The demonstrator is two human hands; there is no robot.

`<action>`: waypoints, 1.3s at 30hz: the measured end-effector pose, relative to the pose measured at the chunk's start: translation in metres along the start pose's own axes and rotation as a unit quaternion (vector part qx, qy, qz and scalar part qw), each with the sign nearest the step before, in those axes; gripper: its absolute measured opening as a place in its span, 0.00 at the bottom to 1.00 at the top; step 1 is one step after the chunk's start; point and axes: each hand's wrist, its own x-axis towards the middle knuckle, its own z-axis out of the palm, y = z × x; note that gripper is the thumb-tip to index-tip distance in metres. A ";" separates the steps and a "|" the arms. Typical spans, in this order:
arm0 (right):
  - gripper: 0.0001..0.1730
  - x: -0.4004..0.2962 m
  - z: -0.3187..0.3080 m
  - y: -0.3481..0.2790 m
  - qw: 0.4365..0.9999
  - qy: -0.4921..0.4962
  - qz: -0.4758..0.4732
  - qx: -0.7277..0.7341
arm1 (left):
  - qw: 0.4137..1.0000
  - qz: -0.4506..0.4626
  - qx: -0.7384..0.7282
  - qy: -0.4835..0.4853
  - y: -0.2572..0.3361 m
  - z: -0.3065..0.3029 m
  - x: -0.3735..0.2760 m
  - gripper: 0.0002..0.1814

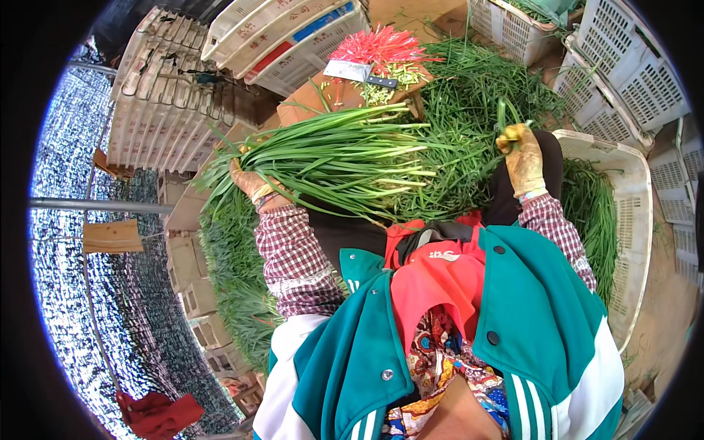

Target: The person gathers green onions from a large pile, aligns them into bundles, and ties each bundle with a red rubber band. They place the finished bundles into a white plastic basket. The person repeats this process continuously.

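Note:
My left hand, in a stained glove, is closed around a fanned bundle of long green leafy stalks, probably garlic chives. The pale stem ends point right. Over on the right, my right hand, also gloved, has its fingers curled around a few green blades. Beyond the bundle, a cleaver with a black handle lies on a wooden block, among cut pale stem pieces and a heap of red plastic strips.
Loose greens cover the ground ahead. A white plastic crate with greens stands at my right. Stacked crates rise at the left, others at the upper right. More greens lie along my left side.

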 end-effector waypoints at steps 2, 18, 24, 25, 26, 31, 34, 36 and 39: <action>0.16 -0.013 0.031 0.004 0.970 -0.138 0.014 -0.197 | 1.000 -0.005 0.001 -0.011 -0.003 -0.003 0.002 0.29; 0.16 -0.094 0.141 0.055 0.690 -0.471 -0.087 -0.543 | 0.994 -0.043 -0.049 -0.085 -0.021 -0.036 0.036 0.30; 0.20 -0.086 0.114 0.036 0.609 -0.492 0.010 -0.622 | 0.998 0.004 -0.046 -0.041 -0.011 -0.054 0.051 0.31; 0.18 -0.085 0.107 0.033 0.580 -0.487 0.019 -0.653 | 0.998 0.006 -0.046 -0.045 -0.006 -0.062 0.057 0.31; 0.17 -0.085 0.092 0.030 0.596 -0.474 -0.007 -0.648 | 0.998 0.009 -0.047 -0.049 -0.004 -0.070 0.062 0.31; 0.15 -0.086 0.041 0.021 0.884 -0.235 0.044 -0.402 | 0.991 0.010 -0.092 -0.094 0.007 -0.064 0.053 0.28; 0.18 -0.081 0.083 0.012 0.881 -0.223 0.048 -0.414 | 0.992 0.012 -0.091 -0.092 0.000 -0.057 0.048 0.28; 0.22 -0.075 0.102 0.020 0.766 -0.308 -0.089 -0.558 | 0.966 -0.023 -0.140 -0.218 -0.006 -0.061 0.054 0.27; 0.28 -0.066 0.101 0.058 0.671 -0.350 -0.079 -0.649 | 0.955 -0.018 -0.201 -0.219 -0.017 -0.038 0.039 0.20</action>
